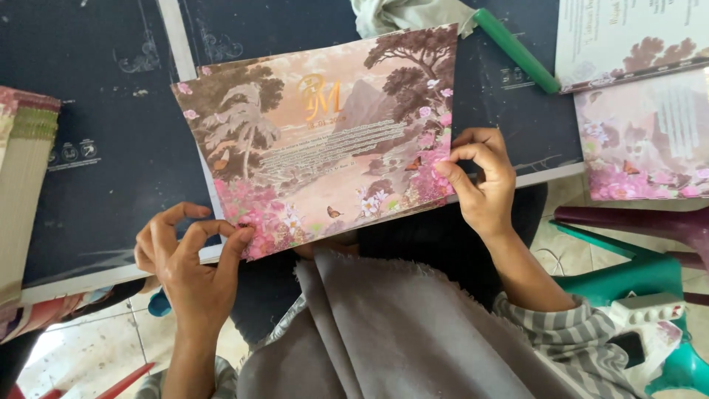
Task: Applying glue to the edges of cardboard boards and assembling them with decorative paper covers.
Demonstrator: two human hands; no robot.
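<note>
We hold a printed card (325, 140) by its two lower corners, above the dark counter (96, 111). The card is a wide sheet with a pink and brown landscape: trees on both sides, a mountain in the middle, pink flowers along the bottom, small butterflies, and a gold monogram near the top. It sits tilted, its left edge lower than its right, roughly in the middle of the view and over the near edge of the counter.

Our left hand (188, 262) grips the lower left corner; its fingers (240, 238) are closed on the card's edge, thumb and forefinger pinching the flowered corner. Our right hand (480, 181) grips the lower right corner the same way, fingers closed on the edge beside a butterfly print.

Below the card, a grey cloth (399, 332) covers our lap, and a striped sleeve (561, 332) shows at our right forearm.

On the counter, a green marker (517, 52) lies diagonally just beyond the card's upper right corner, next to a bunched pale cloth (406, 15). To the right rest more cards of the same design (642, 133), one overlapping another. At the far left stands a thick stack of cards (26, 185), seen edge-on. A teal plastic stool (650, 295) sits on the tiled floor at the lower right.
</note>
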